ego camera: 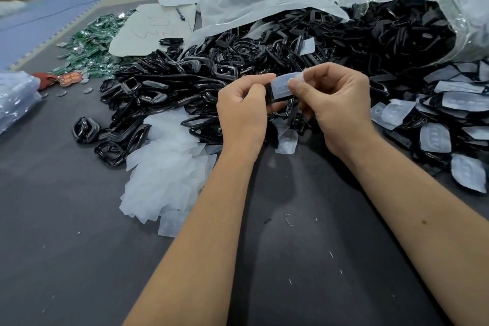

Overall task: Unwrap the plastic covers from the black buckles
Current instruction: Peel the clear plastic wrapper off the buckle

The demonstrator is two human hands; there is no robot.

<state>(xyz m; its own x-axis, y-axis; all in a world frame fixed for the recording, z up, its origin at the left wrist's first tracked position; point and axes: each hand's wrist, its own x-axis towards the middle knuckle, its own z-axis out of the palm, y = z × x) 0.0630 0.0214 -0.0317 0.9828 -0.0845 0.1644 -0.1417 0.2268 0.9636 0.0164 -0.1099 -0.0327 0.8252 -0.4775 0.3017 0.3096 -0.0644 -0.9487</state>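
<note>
The buckles are glossy black; their plastic covers are milky translucent white. The table is dark grey, and the small packets are green.

Both hands raised together, left hand and right hand fingers curled, pinching.

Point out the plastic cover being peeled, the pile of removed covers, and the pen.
plastic cover (287, 86): head view, on its translucent face between both thumbs.
pile of removed covers (164, 167): head view, middle of the white heap.
pen (180, 13): head view, on its dark barrel.
</note>
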